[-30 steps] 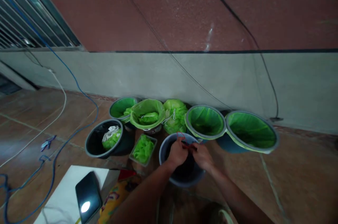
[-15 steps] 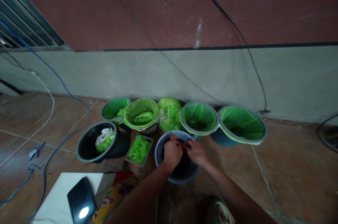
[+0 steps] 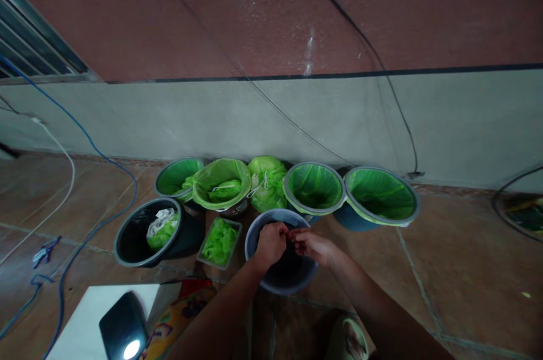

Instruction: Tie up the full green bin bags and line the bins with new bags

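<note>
Fingers of the right hand (image 3: pixel 316 245) have been straightened a bit since the earlier frame.
Round and with no long side, the blue-grey bucket (image 3: pixel 292 286) is set right below the grip. The left hand (image 3: pixel 271 242) is held over its mouth, the right across its right edge. Fingertips are bunched close together; whether anything is pinched cannot be told. Inside, it is dark.

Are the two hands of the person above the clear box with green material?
No, the left hand and the right hand are both over the bluish-grey bucket, to the right of the clear box.
</note>
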A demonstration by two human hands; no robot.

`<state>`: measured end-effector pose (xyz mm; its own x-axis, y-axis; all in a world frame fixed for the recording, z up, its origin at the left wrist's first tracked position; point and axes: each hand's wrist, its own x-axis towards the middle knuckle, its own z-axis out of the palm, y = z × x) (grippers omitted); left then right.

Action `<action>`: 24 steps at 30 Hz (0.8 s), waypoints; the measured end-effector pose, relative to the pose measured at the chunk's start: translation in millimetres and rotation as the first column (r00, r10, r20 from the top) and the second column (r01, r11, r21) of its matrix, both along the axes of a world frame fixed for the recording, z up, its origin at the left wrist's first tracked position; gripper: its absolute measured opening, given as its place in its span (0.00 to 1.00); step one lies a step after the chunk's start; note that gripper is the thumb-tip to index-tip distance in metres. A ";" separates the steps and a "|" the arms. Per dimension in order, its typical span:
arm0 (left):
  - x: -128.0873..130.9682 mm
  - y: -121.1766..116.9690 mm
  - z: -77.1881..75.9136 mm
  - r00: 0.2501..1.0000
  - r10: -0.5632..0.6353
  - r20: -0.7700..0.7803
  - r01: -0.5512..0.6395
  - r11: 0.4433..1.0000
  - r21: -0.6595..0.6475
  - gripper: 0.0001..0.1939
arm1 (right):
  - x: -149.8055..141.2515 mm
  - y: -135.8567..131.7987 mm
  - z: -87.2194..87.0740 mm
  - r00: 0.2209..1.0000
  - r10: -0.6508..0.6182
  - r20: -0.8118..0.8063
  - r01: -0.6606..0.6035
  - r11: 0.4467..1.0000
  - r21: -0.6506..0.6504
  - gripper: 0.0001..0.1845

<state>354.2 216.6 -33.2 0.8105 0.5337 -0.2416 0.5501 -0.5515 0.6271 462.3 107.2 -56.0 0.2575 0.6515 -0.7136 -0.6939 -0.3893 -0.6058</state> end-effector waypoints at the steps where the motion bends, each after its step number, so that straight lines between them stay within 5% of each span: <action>1: -0.8 -0.2 -0.5 1.000 -0.016 -0.003 0.016 1.000 -0.002 0.15 | 0.4 0.8 0.2 1.000 -0.007 0.001 0.007 1.000 -0.005 0.09; 8: -8.8 -1.2 -5.8 0.998 -0.064 0.001 0.064 0.998 0.017 0.08 | -0.6 1.8 1.6 0.997 -0.020 0.079 0.023 0.999 -0.035 0.08; 17: -13.4 -2.2 -4.3 0.983 -0.028 -0.179 0.065 0.977 0.203 0.13 | -6.0 1.5 0.2 0.965 0.086 0.246 -0.098 0.994 0.037 0.13; 24: -15.8 -0.4 2.5 0.970 -0.087 -0.227 0.133 0.971 0.197 0.14 | -7.0 8.5 -5.6 0.891 0.164 0.423 -0.139 0.986 -0.089 0.15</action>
<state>338.3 216.2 -30.7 0.8079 0.5016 -0.3093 0.5879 -0.7220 0.3649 455.4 115.7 -61.6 0.4468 0.6703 -0.5926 -0.3029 -0.5099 -0.8052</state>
